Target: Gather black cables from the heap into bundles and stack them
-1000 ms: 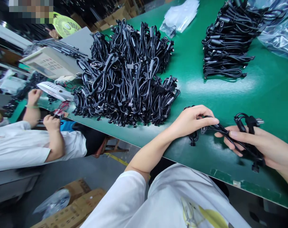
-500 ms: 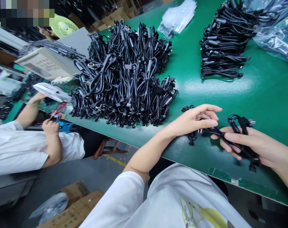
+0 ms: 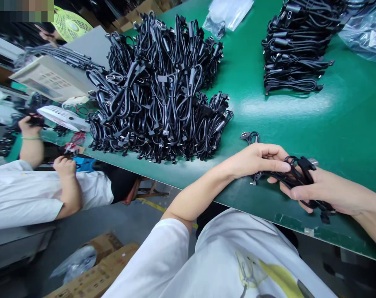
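A coiled black cable (image 3: 295,178) is held over the green table near its front edge. My right hand (image 3: 329,192) is closed around it, thumb on top, with a metal plug sticking out above the fingers. My left hand (image 3: 262,160) has its thumb and bent fingers on the left part of the same cable; its fingertips are partly hidden. Beyond the left wrist lies another black cable (image 3: 252,136), its flanged connector showing and the rest covered by my hand.
A large heap of bundled black cables (image 3: 163,95) lies to the left. A row of cable bundles (image 3: 295,62) sits at the far right beside clear plastic bags (image 3: 366,35). More bags (image 3: 229,14) lie at the back. Another person (image 3: 48,182) works at the left.
My left hand has moved slightly right and its fingers have closed in on the cable. My right hand has shifted a little left with it. The co-worker's raised hand has moved left.
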`<move>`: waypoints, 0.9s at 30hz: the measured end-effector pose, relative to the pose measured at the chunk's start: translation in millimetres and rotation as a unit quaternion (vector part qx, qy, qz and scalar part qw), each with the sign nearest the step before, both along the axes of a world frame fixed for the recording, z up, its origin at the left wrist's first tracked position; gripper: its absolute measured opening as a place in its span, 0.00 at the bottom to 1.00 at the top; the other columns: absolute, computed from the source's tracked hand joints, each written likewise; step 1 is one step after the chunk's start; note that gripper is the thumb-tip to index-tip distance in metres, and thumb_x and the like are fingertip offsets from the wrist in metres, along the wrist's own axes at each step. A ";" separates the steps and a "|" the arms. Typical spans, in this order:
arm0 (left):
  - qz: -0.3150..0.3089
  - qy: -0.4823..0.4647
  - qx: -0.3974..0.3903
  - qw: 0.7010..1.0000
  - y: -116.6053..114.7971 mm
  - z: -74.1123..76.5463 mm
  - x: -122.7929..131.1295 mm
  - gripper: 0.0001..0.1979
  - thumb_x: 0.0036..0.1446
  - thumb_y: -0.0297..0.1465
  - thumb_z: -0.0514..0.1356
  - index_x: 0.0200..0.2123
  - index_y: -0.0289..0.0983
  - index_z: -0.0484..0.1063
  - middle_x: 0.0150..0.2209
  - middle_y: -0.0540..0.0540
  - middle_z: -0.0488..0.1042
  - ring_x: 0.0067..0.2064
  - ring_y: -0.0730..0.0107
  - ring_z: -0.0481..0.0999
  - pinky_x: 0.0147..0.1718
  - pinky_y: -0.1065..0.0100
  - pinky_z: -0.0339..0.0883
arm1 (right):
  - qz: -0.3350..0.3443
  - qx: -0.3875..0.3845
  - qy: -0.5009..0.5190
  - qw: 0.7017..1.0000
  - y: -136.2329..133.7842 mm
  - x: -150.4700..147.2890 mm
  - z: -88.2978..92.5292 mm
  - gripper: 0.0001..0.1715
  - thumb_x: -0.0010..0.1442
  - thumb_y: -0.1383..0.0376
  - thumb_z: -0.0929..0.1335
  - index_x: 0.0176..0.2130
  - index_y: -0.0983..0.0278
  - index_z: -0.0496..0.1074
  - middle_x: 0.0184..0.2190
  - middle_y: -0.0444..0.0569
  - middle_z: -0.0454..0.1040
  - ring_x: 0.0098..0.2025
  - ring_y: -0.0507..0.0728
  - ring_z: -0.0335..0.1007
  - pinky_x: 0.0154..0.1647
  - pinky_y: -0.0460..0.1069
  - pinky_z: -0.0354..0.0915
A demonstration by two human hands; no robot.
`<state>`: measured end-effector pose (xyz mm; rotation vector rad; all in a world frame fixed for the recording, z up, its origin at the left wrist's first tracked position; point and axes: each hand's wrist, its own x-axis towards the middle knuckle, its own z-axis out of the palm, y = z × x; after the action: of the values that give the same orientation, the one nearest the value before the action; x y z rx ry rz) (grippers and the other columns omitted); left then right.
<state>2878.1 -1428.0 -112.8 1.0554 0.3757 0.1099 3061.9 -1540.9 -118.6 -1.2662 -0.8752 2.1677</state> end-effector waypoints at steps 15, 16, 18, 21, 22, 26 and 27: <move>0.002 0.009 0.037 0.999 -0.6 2.0 2.8 0.18 0.50 0.40 0.70 0.36 0.33 0.70 0.33 0.49 0.75 0.31 0.75 0.72 0.35 0.67 0.67 | 0.014 0.001 0.005 1.000 -2.6 5.4 -0.3 0.22 0.54 0.52 0.73 0.43 0.62 0.71 0.27 0.41 0.64 0.20 0.46 0.58 0.17 0.43 0.60; 0.002 0.004 0.033 0.999 -0.8 1.2 2.8 0.18 0.50 0.39 0.69 0.36 0.33 0.70 0.33 0.49 0.75 0.30 0.75 0.73 0.35 0.67 0.67 | 0.017 0.000 0.006 1.000 -2.5 5.1 0.7 0.22 0.54 0.52 0.74 0.43 0.62 0.71 0.27 0.41 0.64 0.20 0.46 0.59 0.17 0.43 0.60; 0.001 0.000 0.022 1.000 -0.9 -1.0 2.5 0.17 0.52 0.38 0.69 0.37 0.33 0.71 0.33 0.48 0.75 0.31 0.75 0.74 0.35 0.67 0.68 | 0.026 -0.003 0.003 1.000 -2.9 4.4 2.3 0.22 0.53 0.52 0.74 0.42 0.63 0.71 0.26 0.41 0.64 0.20 0.47 0.59 0.17 0.43 0.60; 0.011 0.009 0.007 1.000 -0.9 -4.0 1.7 0.17 0.52 0.38 0.69 0.40 0.33 0.72 0.34 0.47 0.76 0.34 0.73 0.75 0.39 0.66 0.69 | 0.030 -0.015 -0.009 0.999 -3.8 3.6 3.6 0.24 0.52 0.51 0.74 0.42 0.64 0.72 0.26 0.42 0.65 0.19 0.47 0.60 0.16 0.44 0.61; 0.012 0.012 0.004 1.000 -0.8 -4.5 1.5 0.17 0.52 0.38 0.69 0.40 0.33 0.73 0.34 0.46 0.76 0.35 0.73 0.75 0.40 0.66 0.69 | 0.030 -0.019 -0.015 0.999 -4.0 3.3 3.9 0.25 0.51 0.51 0.74 0.43 0.64 0.72 0.27 0.42 0.66 0.19 0.47 0.61 0.16 0.44 0.61; 0.012 0.008 -0.007 1.000 -0.5 -4.3 1.7 0.18 0.50 0.37 0.70 0.41 0.34 0.73 0.37 0.46 0.76 0.38 0.70 0.76 0.42 0.64 0.69 | 0.025 -0.024 -0.014 0.999 -3.6 2.4 4.5 0.24 0.51 0.51 0.74 0.42 0.64 0.72 0.26 0.42 0.65 0.19 0.47 0.60 0.16 0.44 0.60; 0.010 0.007 -0.008 1.000 -0.4 -3.9 1.9 0.18 0.50 0.37 0.70 0.41 0.34 0.73 0.38 0.45 0.77 0.39 0.69 0.76 0.43 0.64 0.69 | 0.020 -0.022 -0.009 1.000 -3.3 2.2 4.4 0.24 0.51 0.51 0.74 0.42 0.63 0.72 0.26 0.42 0.65 0.19 0.47 0.59 0.16 0.44 0.60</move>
<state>2880.0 -1428.5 -116.7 1.0373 0.3986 0.1165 3064.1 -1544.2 -114.2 -1.3016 -0.8704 2.2222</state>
